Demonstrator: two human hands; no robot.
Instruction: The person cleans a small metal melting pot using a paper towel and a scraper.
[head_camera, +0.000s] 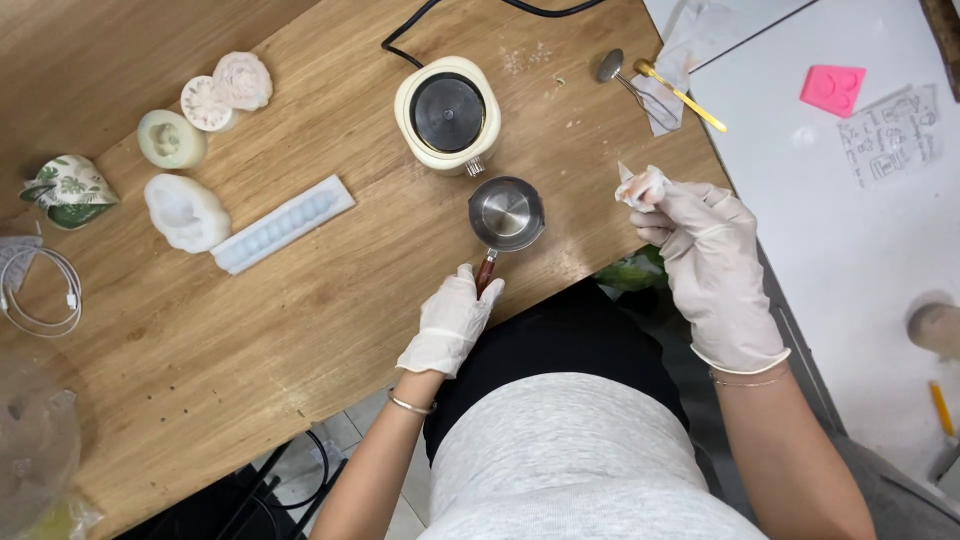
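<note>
Both my hands wear white gloves. My left hand (452, 318) grips the reddish wooden handle of a small steel pot (507, 213), which stands empty on the wooden table (300, 330) near its front edge. My right hand (700, 250) is raised just off the table's right edge, its fingers closed on a crumpled white tissue (640, 186). The tissue is to the right of the pot and does not touch it.
A cream electric hot plate (447, 113) with a black cord stands behind the pot. Several white silicone moulds (283, 223) lie to the left. A spoon (618, 72) and a gold utensil (682, 96) rest at the back right. A white table with a pink mould (832, 88) adjoins on the right.
</note>
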